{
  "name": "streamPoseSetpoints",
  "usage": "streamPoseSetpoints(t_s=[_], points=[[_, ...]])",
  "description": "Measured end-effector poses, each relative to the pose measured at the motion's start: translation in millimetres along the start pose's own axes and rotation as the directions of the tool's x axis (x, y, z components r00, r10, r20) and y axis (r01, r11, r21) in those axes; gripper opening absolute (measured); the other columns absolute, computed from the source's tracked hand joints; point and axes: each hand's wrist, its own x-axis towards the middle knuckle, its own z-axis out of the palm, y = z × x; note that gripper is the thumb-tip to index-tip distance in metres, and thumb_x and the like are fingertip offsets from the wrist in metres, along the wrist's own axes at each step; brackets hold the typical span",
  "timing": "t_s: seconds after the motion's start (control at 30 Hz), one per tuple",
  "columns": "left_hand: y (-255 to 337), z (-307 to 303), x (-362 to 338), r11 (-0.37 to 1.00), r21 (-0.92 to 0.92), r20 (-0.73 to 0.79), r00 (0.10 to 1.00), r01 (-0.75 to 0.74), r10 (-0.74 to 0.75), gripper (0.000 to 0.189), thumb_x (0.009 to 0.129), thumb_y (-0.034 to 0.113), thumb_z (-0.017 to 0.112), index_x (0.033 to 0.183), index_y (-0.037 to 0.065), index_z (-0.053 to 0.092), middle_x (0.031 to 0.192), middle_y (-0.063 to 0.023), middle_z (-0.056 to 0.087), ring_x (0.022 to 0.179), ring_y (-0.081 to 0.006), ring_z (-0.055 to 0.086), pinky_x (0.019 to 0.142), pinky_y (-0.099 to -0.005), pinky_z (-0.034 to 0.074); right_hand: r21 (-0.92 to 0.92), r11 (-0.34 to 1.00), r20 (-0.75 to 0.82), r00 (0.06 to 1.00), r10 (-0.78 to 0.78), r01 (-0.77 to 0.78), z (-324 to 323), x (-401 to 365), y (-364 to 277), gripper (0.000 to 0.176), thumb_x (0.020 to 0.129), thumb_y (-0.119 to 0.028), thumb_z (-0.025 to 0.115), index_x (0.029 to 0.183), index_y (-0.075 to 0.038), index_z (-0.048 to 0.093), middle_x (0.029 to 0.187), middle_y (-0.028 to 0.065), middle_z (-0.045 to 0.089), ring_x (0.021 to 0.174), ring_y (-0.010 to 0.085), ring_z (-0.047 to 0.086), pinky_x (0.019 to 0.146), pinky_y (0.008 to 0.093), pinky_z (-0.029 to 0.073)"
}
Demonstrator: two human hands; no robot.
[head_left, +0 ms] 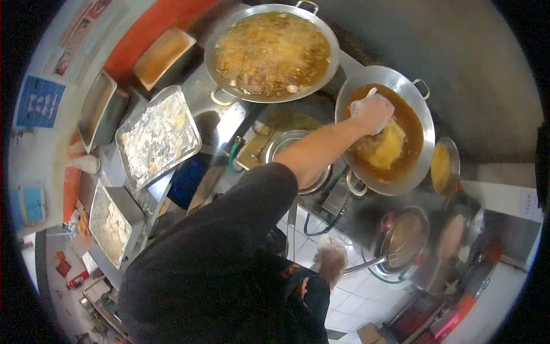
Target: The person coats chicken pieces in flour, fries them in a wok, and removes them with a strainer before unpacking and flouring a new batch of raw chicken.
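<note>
My left hand (pixel 373 112), coated white over the fingers, is closed low over the right wok (pixel 425 109). What it grips, if anything, I cannot make out; a pale tip sticks up beside the fingers. Right below the hand, a yellow patch of frying food (pixel 387 148) floats in the brown oil (pixel 413 129). My right hand (pixel 330 258), also covered in white coating, hangs low beside my dark shirt, its fingers blurred. Near it in this view is the end of a long metal handle (pixel 364 266), which runs to a pan (pixel 409 229) at the right.
A larger wok (pixel 335 43) of bubbling oil stands at the back. At left lie a tray (pixel 197 140) smeared with flour, a deep pan (pixel 137 221) with white coating, and two more metal pans. A burner ring (pixel 281 142) sits under my left forearm; a bowl (pixel 454 166) stands beyond the wok.
</note>
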Motion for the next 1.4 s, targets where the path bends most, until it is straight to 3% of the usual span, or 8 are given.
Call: streamPoseSetpoints(t_s=[0.07, 0.47, 0.7, 0.8, 0.97, 1.03, 1.23, 1.4], points=[[-11.1, -27.0, -4.3, 0.973, -0.217, -0.303, 0.953, -0.074, 0.005, 0.015, 0.08, 0.012, 0.063, 0.09, 0.005, 0.071, 0.101, -0.016, 0.068, 0.09, -0.0297, 0.068, 0.073, -0.0397, 0.056, -0.753, 0.294, 0.39, 0.758, -0.522, 0.589, 14.6, 15.0, -10.5, 0.016, 0.089, -0.013, 0.064, 0.103, -0.005, 0.067, 0.089, 0.0077, 0.067, 0.082, 0.022, 0.065, 0.07, 0.031, 0.052], [-159.8, -223.9, -495.4, 0.829, -0.307, -0.77, 0.389, 0.467, -0.505, 0.025, 0.082, 0.009, 0.072, 0.106, 0.003, 0.066, 0.098, -0.0182, 0.067, 0.085, -0.0338, 0.067, 0.079, -0.0393, 0.056, -0.053, 0.733, 0.651, 0.58, -0.489, 0.678, 187.4, -26.0, -179.8, 0.034, 0.084, -0.018, 0.066, 0.115, -0.002, 0.065, 0.115, 0.016, 0.066, 0.101, 0.0321, 0.063, 0.092, 0.0377, 0.047], [-165.3, -217.7, -868.6, 0.18, -0.487, -0.55, -0.14, 0.854, -0.823, 0.035, 0.088, 0.011, 0.066, 0.119, -0.003, 0.058, 0.107, -0.0143, 0.066, 0.093, -0.0235, 0.066, 0.081, -0.0356, 0.054, 0.519, 0.121, 0.789, -0.42, -0.449, 0.846, 402.4, -212.9, -228.8, 0.034, 0.084, -0.021, 0.069, 0.107, 0.003, 0.06, 0.101, 0.0187, 0.064, 0.092, 0.0342, 0.062, 0.081, 0.0389, 0.051], [-200.6, -178.0, -945.9, 0.12, -0.846, -0.306, -0.288, 0.52, -0.907, 0.036, 0.086, 0.018, 0.068, 0.113, -0.003, 0.06, 0.107, -0.0172, 0.066, 0.093, -0.0276, 0.066, 0.081, -0.0364, 0.054, 0.738, -0.234, 0.509, -0.75, -0.422, 0.633, 501.2, -275.1, -203.8, 0.025, 0.085, -0.018, 0.065, 0.1, 0.001, 0.062, 0.099, 0.0167, 0.064, 0.089, 0.0328, 0.061, 0.078, 0.0384, 0.05], [-228.3, -170.6, -940.8, 0.079, -0.83, -0.028, -0.1, -0.552, -0.995, 0.041, 0.082, 0.024, 0.069, 0.109, -0.006, 0.061, 0.102, -0.0206, 0.066, 0.094, -0.0306, 0.065, 0.081, -0.0378, 0.053, 0.434, -0.162, 0.896, -0.443, -0.025, 0.886, 598.4, -300.8, -139.6, 0.026, 0.085, -0.016, 0.059, 0.105, 0.001, 0.065, 0.1, 0.0194, 0.068, 0.093, 0.0326, 0.067, 0.084, 0.0423, 0.053], [-244.6, -168.3, -939.6, 0.33, -0.107, -0.528, 0.228, 0.938, -0.818, 0.045, 0.079, 0.025, 0.073, 0.11, -0.005, 0.061, 0.099, -0.0175, 0.066, 0.093, -0.0266, 0.065, 0.081, -0.0388, 0.053, 0.381, -0.461, 0.924, -0.348, 0.158, 0.802, 596.8, -322.0, -153.5, 0.026, 0.087, -0.023, 0.057, 0.094, 0.001, 0.066, 0.097, 0.017, 0.067, 0.097, 0.0308, 0.064, 0.084, 0.0427, 0.05], [-228.4, -226.1, -939.3, 0.062, -0.825, -0.047, 0.041, 0.562, -0.998, 0.077, 0.071, 0.038, 0.082, 0.128, -0.006, 0.052, 0.12, -0.0212, 0.062, 0.107, -0.0245, 0.061, 0.093, -0.0369, 0.049, 0.249, -0.389, 0.962, -0.181, 0.203, 0.887, 617.7, -335.9, -169.0, 0.025, 0.084, -0.019, 0.057, 0.095, 0.0, 0.069, 0.096, 0.0201, 0.068, 0.093, 0.0319, 0.067, 0.084, 0.0413, 0.052], [-251.2, -201.8, -942.4, 0.137, -0.678, -0.214, -0.015, 0.722, -0.977, 0.089, 0.064, 0.035, 0.08, 0.133, -0.01, 0.047, 0.128, -0.028, 0.056, 0.115, -0.0333, 0.058, 0.098, -0.0368, 0.046, 0.191, -0.413, 0.976, -0.218, -0.019, 0.89, 655.4, -316.0, -130.1, 0.027, 0.084, -0.022, 0.056, 0.084, 0.0, 0.071, 0.088, 0.0226, 0.07, 0.084, 0.0342, 0.069, 0.076, 0.0435, 0.054]])
